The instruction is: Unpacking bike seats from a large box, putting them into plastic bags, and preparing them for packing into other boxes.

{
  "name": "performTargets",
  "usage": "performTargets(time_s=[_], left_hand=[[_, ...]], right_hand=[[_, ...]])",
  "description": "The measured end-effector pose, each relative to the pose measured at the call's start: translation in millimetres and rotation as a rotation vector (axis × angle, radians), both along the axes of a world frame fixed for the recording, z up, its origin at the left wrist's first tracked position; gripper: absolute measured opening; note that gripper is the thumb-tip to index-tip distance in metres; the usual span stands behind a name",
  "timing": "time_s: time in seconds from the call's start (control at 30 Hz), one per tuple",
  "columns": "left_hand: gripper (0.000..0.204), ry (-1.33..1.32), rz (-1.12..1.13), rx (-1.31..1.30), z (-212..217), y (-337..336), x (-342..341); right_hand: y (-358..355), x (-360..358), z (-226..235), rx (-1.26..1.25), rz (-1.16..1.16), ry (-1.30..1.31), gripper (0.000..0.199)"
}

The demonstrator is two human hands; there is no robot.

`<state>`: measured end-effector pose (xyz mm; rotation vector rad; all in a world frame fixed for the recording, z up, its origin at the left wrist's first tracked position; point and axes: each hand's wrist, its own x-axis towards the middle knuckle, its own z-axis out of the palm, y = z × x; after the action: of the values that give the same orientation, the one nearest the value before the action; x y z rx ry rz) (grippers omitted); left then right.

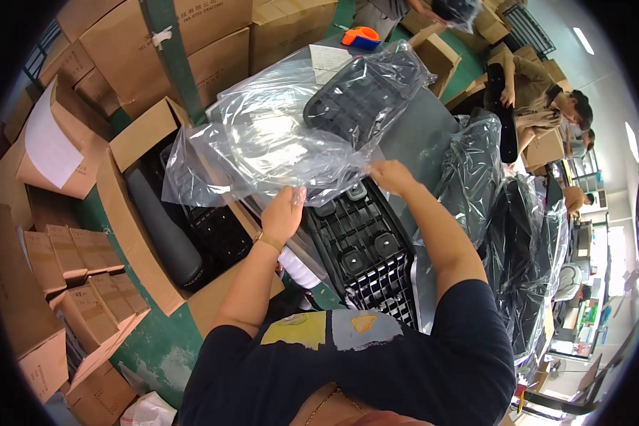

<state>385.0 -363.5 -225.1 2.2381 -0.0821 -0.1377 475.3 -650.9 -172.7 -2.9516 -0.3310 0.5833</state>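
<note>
A large clear plastic bag (270, 153) spreads in crumpled folds between my two hands. Its near edge is pinched in my left hand (282, 215), and my right hand (390, 177) grips the gathered side of it. Under and just in front of the bag lies a long black plastic part (366, 245) with a ribbed, gridded face and round pads; the bag covers its far end. Another black panel (351, 99) rests farther back on the grey table (422, 135), wrapped in clear plastic.
An open carton (138, 248) at my left holds a long black padded piece (162, 224) and black gridded parts. Plastic-wrapped black parts (518, 234) are piled at right. An orange-and-blue tape dispenser (361, 37) sits at the table's far edge. Other people work beyond; stacked cartons (199, 42) stand behind.
</note>
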Motion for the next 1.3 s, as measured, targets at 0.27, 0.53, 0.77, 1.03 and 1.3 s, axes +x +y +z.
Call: performTargets(time_s=[0.27, 0.53, 0.77, 1.03, 1.3], left_hand=[[0.070, 0.121, 0.008, -0.083, 19.8, -18.0, -31.6], [0.047, -0.104, -0.156, 0.270, 96.2, -73.5, 18.5], [0.044, -0.171, -0.333, 0.073, 86.0, -163.2, 27.2], [0.036, -0.590, -0.164, -0.165, 64.3, -172.8, -4.0], [0.034, -0.341, -0.081, -0.366, 36.9, -169.9, 3.2]], right_hand=[[4.2, -62.3, -0.3, 0.304, -0.199, 0.080, 0.049], [-51.2, -54.6, 78.7, 0.395, -0.336, -0.512, 0.035], [-110.5, -79.9, 61.4, 0.063, -0.686, -0.627, 0.042], [-84.8, -130.3, 73.3, 0.194, -0.767, -0.854, 0.035], [-97.2, -129.8, 48.0, 0.246, -0.847, -0.912, 0.034]])
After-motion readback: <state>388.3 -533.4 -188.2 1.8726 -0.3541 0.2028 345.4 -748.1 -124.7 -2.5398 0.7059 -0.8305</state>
